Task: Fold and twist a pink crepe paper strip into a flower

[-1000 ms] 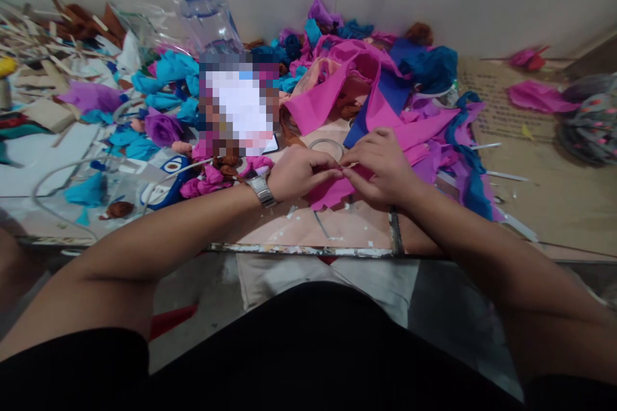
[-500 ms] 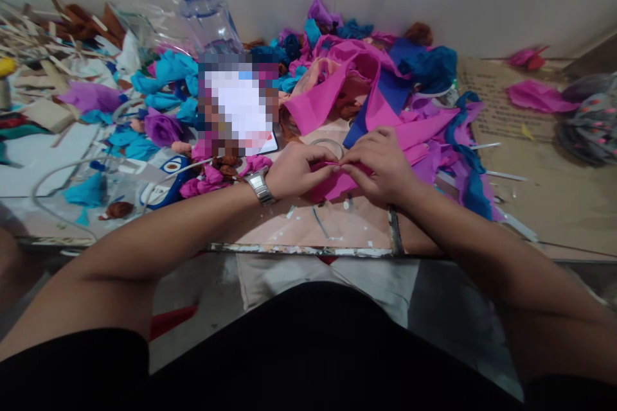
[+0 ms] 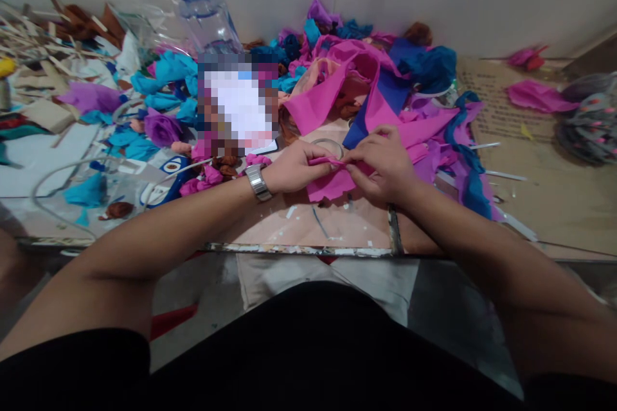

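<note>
left hand (image 3: 293, 170) and right hand (image 3: 380, 164) both in pinch grip on pink crepe paper strip (image 3: 332, 185) over counter (image 3: 299, 225), fingertips nearly touching.

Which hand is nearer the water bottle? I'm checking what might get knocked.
Left. The left hand lies below and right of the water bottle; the right hand is farther right.

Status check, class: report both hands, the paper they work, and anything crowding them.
Left hand and right hand both pinching pink crepe strip. Tape roll just behind. Crepe scraps crowd beyond.
</note>
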`<state>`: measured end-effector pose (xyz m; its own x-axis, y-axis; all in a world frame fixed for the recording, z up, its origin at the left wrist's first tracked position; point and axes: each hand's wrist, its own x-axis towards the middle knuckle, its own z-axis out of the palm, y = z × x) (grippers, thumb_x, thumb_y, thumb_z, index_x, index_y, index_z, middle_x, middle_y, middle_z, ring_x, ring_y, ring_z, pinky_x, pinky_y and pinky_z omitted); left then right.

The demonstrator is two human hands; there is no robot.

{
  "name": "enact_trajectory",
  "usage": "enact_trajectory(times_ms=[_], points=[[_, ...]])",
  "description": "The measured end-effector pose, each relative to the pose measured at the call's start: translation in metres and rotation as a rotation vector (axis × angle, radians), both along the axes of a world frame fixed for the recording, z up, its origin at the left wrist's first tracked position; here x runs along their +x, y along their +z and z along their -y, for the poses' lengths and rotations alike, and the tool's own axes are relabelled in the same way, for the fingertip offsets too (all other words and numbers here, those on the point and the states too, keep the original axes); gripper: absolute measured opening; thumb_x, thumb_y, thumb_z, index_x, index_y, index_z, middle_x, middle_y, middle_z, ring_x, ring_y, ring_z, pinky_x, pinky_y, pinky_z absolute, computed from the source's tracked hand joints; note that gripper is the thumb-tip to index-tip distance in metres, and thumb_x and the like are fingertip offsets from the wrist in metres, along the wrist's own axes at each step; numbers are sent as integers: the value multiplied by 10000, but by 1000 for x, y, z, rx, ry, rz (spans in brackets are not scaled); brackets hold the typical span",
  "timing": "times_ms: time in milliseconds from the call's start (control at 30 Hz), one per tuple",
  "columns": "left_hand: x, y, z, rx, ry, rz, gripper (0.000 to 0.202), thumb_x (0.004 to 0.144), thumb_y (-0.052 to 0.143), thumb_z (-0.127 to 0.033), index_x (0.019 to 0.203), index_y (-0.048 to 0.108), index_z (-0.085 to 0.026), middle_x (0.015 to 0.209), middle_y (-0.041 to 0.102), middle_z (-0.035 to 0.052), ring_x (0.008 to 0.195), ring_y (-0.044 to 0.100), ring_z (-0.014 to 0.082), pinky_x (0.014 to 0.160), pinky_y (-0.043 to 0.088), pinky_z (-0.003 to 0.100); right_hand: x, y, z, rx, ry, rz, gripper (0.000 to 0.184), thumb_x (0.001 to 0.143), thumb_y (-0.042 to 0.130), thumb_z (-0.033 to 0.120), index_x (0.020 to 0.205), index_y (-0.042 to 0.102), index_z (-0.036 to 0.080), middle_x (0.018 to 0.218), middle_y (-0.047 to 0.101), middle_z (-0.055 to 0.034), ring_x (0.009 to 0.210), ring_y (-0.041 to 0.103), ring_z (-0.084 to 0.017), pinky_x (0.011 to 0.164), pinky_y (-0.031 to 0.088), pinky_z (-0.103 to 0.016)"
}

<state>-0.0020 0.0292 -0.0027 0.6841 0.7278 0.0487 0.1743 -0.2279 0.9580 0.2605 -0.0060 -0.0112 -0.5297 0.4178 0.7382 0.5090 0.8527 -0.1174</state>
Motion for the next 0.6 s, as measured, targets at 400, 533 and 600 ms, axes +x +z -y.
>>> enact_trajectory(times_ms=[400,533,600], points=[[-2,9,0,-195,-70,-11,516,914,870,-615,976,805,-107,855,694,44,731,555,73,657,421,184,-2,8,3,97,48,20,136,1115,712,153,1210,763,237,1049,783,57,961,688,-130,1159,402,-430],[-1,8,0,-179,-69,18,749,917,844,-844,805,679,-122,750,544,3,697,439,56,623,348,197,-3,9,3,134,46,11,72,1133,693,190,1154,752,226,1019,786,61,944,698,-132,1144,416,-431],[0,7,0,-170,-55,22,732,925,853,-817,779,653,-129,723,492,-12,674,395,49,599,299,202,-2,9,2,134,49,18,73,1137,697,185,1156,756,224,1028,785,56,958,693,-134,1164,405,-428]])
